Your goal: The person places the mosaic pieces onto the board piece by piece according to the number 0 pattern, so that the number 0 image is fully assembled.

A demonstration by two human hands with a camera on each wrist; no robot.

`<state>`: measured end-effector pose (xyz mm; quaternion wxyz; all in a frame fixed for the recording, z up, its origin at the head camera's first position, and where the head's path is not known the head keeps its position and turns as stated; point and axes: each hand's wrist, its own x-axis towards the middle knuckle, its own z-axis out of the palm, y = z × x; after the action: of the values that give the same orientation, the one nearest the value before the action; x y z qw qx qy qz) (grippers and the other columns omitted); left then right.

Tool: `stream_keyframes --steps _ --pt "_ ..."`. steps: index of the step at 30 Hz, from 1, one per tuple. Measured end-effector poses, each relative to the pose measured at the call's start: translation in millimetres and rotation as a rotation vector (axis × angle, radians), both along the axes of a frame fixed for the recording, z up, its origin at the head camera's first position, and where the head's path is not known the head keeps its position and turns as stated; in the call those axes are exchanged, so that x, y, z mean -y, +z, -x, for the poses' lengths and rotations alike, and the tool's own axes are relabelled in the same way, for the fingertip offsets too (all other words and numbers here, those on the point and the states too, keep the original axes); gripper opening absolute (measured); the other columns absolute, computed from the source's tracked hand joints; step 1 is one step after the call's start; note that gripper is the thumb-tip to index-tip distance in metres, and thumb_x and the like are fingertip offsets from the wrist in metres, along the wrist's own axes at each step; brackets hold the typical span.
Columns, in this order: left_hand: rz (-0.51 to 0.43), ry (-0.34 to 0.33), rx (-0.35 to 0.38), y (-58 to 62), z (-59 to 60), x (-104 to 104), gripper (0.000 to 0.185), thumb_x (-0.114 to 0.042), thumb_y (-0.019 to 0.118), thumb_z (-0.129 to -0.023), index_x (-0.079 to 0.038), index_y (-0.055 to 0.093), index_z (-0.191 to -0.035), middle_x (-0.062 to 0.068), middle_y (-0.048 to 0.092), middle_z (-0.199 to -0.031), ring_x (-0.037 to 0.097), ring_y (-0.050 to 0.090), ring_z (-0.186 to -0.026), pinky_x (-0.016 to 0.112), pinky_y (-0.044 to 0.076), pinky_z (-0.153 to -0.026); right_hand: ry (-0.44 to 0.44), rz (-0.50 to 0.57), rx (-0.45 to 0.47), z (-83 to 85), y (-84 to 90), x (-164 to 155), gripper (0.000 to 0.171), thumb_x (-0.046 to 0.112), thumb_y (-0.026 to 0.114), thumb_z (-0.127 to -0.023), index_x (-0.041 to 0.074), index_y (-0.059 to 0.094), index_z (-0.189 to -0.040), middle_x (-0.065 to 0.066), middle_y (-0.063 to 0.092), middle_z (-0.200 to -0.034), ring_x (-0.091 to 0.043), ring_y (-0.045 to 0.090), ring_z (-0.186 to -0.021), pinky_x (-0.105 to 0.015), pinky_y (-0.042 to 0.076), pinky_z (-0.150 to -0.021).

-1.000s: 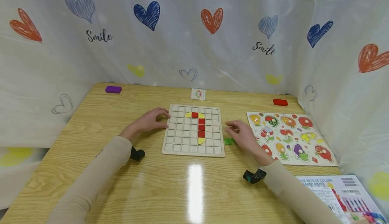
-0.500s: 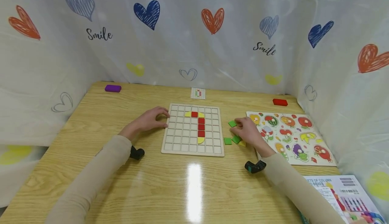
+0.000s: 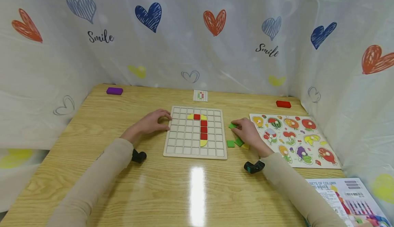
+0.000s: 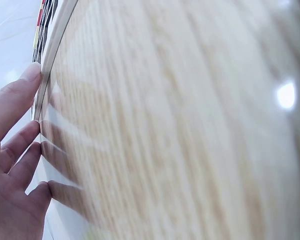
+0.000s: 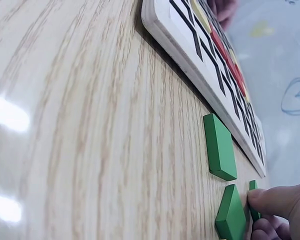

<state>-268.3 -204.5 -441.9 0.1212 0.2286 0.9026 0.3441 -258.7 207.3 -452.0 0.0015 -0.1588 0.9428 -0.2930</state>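
Observation:
A wooden grid board (image 3: 181,141) lies flat on the table, with several red square tiles (image 3: 204,129) and a few yellow curved pieces (image 3: 203,143) set in its cells. My left hand (image 3: 152,121) rests at the board's left edge, thumb and fingertips touching the rim. Right of the board, my right hand (image 3: 249,133) pinches a green square tile (image 3: 232,126) between thumb and fingers, low over the tabletop. Two more green tiles, one square to the board (image 3: 230,143) and one turned askew (image 5: 231,215), lie below that hand. A yellow piece (image 3: 245,146) is partly hidden beside them.
A fruit puzzle board (image 3: 295,141) lies at the right, close to the right hand. A small pattern card (image 3: 200,96) is behind the grid board. Purple (image 3: 114,91) and red (image 3: 283,104) blocks sit near the back corners. A printed box (image 3: 354,199) occupies the front right.
My right hand reached over the loose green tiles, took hold of the far one and drew it slightly left towards the board. The left hand has stayed at the board's edge.

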Motion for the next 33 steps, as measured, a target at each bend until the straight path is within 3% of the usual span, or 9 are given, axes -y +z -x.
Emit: stream_keyframes --steps 33 --pt "-0.002 0.005 0.015 1.2 0.5 -0.6 0.039 -0.024 0.072 -0.091 -0.007 0.062 -0.124 0.015 0.041 -0.147 0.038 0.031 -0.14 0.055 0.025 -0.115 -0.002 -0.016 -0.013 -0.5 0.7 0.1 0.031 0.008 0.066 -0.093 -0.006 0.066 -0.12 -0.022 0.063 -0.107 -0.032 0.06 -0.095 -0.046 0.052 -0.082"
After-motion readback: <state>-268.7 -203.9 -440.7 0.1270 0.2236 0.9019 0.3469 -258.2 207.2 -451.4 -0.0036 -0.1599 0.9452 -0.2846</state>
